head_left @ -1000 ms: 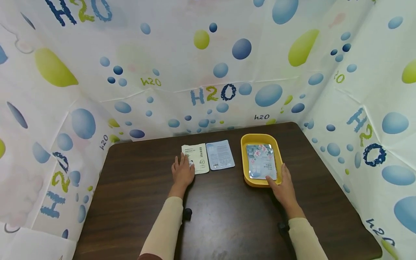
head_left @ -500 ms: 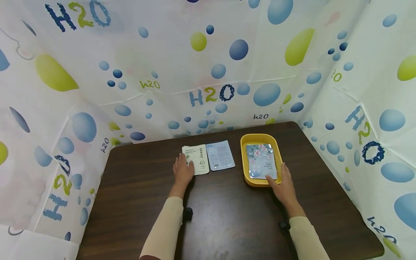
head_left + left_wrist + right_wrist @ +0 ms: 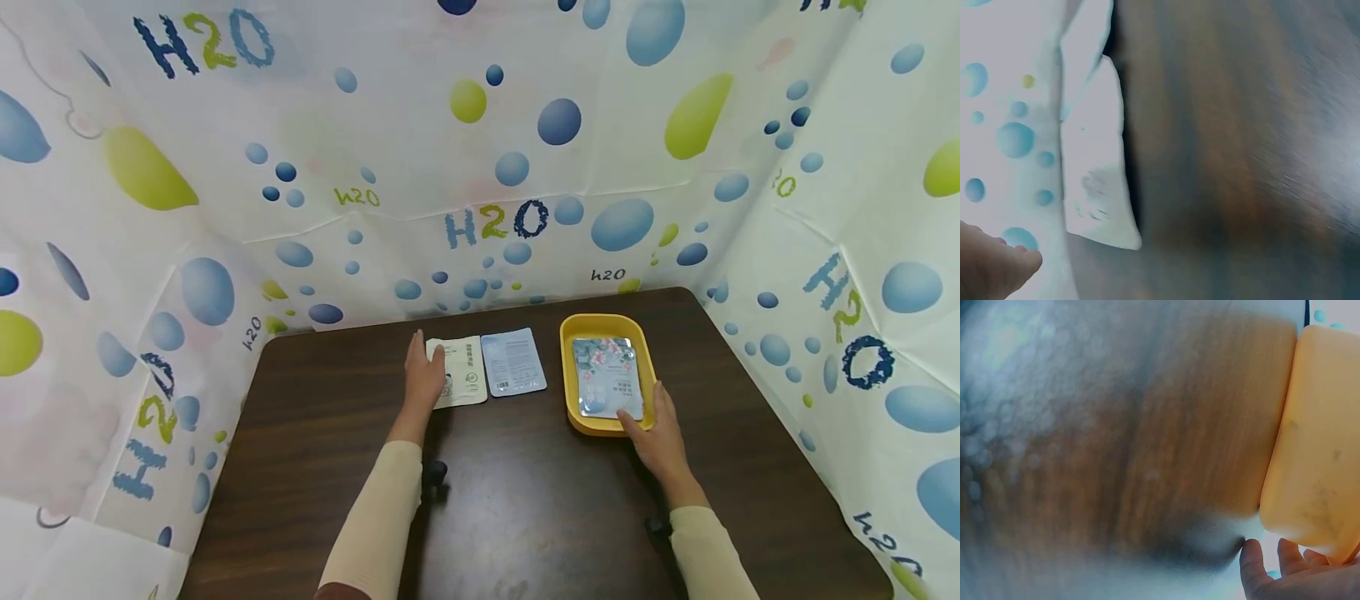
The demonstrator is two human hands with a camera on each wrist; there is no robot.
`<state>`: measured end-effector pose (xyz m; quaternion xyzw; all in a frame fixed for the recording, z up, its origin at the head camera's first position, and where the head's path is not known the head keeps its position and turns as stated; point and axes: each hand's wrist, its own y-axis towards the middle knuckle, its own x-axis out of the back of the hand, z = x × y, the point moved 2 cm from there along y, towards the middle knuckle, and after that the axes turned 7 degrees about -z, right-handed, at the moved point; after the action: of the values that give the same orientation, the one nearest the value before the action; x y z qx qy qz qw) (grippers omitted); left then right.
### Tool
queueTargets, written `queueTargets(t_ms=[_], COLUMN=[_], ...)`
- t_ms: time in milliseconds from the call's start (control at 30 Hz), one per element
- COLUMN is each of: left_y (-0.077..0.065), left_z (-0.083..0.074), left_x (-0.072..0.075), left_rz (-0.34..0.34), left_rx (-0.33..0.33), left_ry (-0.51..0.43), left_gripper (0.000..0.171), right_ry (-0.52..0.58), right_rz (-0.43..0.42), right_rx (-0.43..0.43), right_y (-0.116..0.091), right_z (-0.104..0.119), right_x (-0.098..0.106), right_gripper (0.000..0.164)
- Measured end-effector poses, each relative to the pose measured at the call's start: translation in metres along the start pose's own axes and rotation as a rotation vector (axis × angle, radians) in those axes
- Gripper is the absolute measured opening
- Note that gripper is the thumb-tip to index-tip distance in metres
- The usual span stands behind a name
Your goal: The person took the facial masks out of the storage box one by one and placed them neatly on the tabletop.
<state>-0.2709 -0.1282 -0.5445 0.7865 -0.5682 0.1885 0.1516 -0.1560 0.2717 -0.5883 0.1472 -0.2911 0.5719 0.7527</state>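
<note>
My left hand [image 3: 423, 379] hovers at the left side of a cream sachet [image 3: 467, 371], its fingers straight and together, thumb apart. That sachet lies flat on the table, printed with dark lettering; the hand hides its left edge in the head view. A pale blue sachet [image 3: 513, 362] with small print lies right beside it. With my right hand [image 3: 662, 433] I hold the near right corner of a yellow plastic tub [image 3: 569, 393], thumb over the rim and fingers along the outside. Inside the tub rests a shiny blue sachet [image 3: 609, 379] with pink flowers.
The dark wooden table [image 3: 510, 492] ends at the back against a white sheet [image 3: 420, 108] with blue and green dots and H2O lettering. The same sheet hangs along both sides. Near each forearm a small black wrist device [image 3: 434, 474] shows.
My left hand has come off the cream sachet and turned edge-on, with its fingers straightened. My right hand stays at the tub's corner. The head view has shifted slightly.
</note>
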Motion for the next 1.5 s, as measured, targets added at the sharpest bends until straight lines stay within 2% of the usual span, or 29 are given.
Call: queueTargets(t_ms=[167,433,600,900,1100,1233,1500], left_y=[0.003,0.005,0.004,-0.015,-0.027,-0.036,-0.055], left_z=[-0.02,-0.056,-0.08,-0.122,-0.143,-0.153,-0.161], left_x=[0.0,-0.003,-0.004,-0.013,-0.025,-0.034,-0.055], left_rz=[0.013,0.056,0.069,0.121,0.153,0.167,0.222], left_rx=[0.018,0.051,0.031,-0.031,-0.079,-0.088,-0.099], left_ry=[-0.095,-0.184,-0.283,-0.497,-0.546,-0.558,-0.6], left_gripper=[0.068,0.071,0.07,0.067,0.066,0.066,0.066], right_ry=[0.002,0.01,0.013,0.007,0.002,-0.003,-0.003], right_rz=[-0.003,0.001,0.001,-0.006,-0.016,-0.012,-0.025], right_rx=[-0.006,-0.021,-0.017,-0.01,-0.01,-0.006,0.016], right_y=[-0.001,-0.004,-0.004,-0.003,-0.002,-0.001,-0.001], right_z=[-0.002,-0.004,-0.005,-0.005,-0.003,-0.002,0.0], right_x=[0.0,0.0,0.0,-0.001,-0.002,-0.002,-0.001], right_gripper=[0.108,0.108,0.108,0.106,0.106,0.106,0.105])
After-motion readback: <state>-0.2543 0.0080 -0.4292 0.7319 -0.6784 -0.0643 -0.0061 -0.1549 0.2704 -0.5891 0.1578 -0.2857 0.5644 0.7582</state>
